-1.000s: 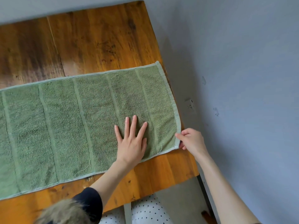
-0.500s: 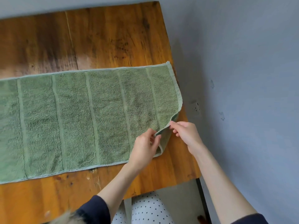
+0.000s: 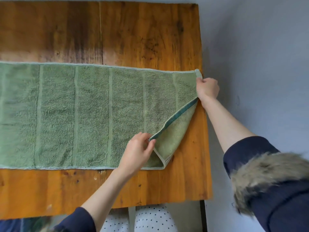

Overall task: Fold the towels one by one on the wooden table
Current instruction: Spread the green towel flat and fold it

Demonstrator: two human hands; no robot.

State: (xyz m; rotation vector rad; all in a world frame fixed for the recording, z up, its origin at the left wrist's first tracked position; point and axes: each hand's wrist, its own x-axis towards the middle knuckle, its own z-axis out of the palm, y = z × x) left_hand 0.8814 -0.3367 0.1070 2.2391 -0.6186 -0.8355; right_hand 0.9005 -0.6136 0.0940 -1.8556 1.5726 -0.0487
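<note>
The right hand (image 3: 207,88) has moved to pinch the towel (image 3: 83,114) at the table's (image 3: 133,30) far right corner, while the left hand (image 3: 138,152) pinches the near corner, so folding begins.

A plain home room: worn wooden table (image 3: 133,36) against a bare grey wall (image 3: 259,47)

The green towel (image 3: 83,114) runs off the left edge of the view, so its far end cannot be seen, and the wooden surface (image 3: 142,36) is cut off there too. The left hand (image 3: 138,153) covers part of the towel's near hem, and its fingertips are tucked behind the lifted corner. The fur-trimmed sleeve (image 3: 270,178) at right is blurred and cropped by the edge.
</note>
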